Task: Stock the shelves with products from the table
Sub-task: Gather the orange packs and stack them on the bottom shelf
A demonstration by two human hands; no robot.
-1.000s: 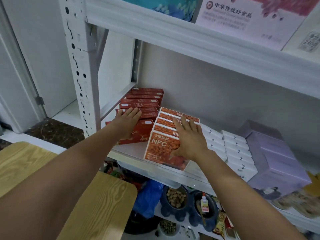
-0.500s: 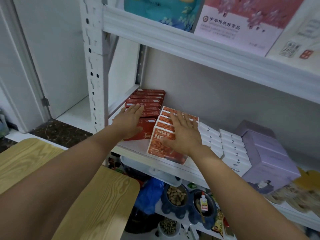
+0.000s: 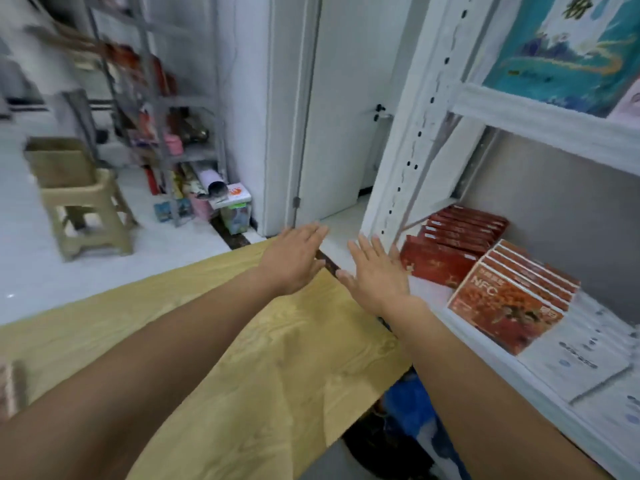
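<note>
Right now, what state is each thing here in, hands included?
Left hand: open, holding nothing, over the table.
Right hand: open, holding nothing.
Dark red boxes: in a row on the shelf, untouched.
Orange NFC boxes: in a row beside them, untouched.

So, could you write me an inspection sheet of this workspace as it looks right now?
Surface: wooden table with a light grain, under both forearms.
Job's things: on the shelf, a row of dark red boxes at the left end, a row of orange NFC boxes beside it, then white boxes.
Clutter: blue bag below the shelf, blurred.
Hands: left hand and right hand both have straight fingers, hold nothing and touch no box.
Cables: nothing seen.
Surroundings: white door, a stool carrying a cardboard box, and a far rack of mixed goods.
</note>
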